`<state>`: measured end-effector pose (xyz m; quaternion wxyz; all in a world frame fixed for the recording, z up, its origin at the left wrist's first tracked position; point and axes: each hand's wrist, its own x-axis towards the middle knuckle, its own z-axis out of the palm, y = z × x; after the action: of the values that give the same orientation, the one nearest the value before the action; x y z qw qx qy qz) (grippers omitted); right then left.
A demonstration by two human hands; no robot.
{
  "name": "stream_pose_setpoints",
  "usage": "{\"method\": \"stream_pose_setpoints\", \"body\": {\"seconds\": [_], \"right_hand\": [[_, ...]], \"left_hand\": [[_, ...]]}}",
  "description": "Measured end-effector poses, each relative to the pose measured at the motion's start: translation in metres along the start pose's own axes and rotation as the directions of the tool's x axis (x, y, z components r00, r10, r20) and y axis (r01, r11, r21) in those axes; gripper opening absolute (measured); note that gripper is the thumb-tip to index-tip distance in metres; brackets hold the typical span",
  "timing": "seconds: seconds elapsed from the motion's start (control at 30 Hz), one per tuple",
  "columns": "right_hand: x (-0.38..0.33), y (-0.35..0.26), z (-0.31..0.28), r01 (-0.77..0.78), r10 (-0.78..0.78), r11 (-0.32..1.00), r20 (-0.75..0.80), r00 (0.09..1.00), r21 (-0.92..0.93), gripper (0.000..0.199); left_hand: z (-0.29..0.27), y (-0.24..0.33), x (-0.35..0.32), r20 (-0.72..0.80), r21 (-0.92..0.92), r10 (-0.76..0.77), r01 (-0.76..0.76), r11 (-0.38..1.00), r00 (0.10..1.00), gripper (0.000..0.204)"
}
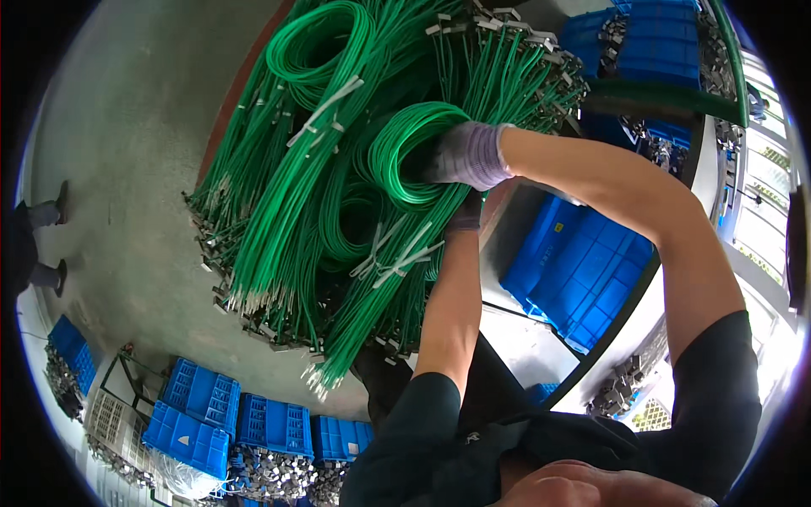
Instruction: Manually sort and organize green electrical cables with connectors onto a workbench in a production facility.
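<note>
A looped bundle of green cable [384, 156] lies on a big heap of similar green cables. My right hand [473, 156], in a purple-grey glove, is wrapped over the right side of this loop, its dark fingertips reaching into the ring. Just below it, my left hand [466, 213], also gloved, goes in under the bundle's right edge; its fingers are hidden. White ties [397, 264] bind the bundle's tail, which runs toward pale cut ends at the lower left. Another green coil [321, 42] sits farther off, tied with white strips [325, 110].
Small metal-coloured connectors [557, 72] edge the heap. Blue crates [583, 270] stand to the right, beside a green metal frame [667, 100]. More blue crates [274, 427] and piled connectors [270, 473] line the lower left. A person's legs [44, 245] show at the far left.
</note>
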<state>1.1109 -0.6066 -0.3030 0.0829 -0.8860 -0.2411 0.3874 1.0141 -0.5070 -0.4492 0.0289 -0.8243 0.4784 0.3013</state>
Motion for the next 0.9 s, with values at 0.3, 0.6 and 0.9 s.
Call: {"method": "stream_pose_setpoints", "body": {"seconds": [0.3,0.6,0.9], "right_hand": [[-0.004,0.0,-0.043,0.005,-0.006,1.0,0.121,0.993,0.007,0.036],[0.015,0.024,-0.005,-0.067,0.063,0.997,0.118,0.991,0.03,0.05],[0.043,0.016,0.01,-0.267,0.246,0.922,0.11,0.963,0.28,0.037]], "left_hand": [[-0.016,-0.006,-0.011,-0.552,-0.782,-0.322,-0.343,0.519,0.769,0.03],[-0.083,-0.026,-0.107,0.411,-0.588,0.272,0.481,-0.65,0.87,0.038],[-0.12,-0.129,-0.109,-0.215,-0.055,0.07,-0.084,0.995,0.974,0.092]]}}
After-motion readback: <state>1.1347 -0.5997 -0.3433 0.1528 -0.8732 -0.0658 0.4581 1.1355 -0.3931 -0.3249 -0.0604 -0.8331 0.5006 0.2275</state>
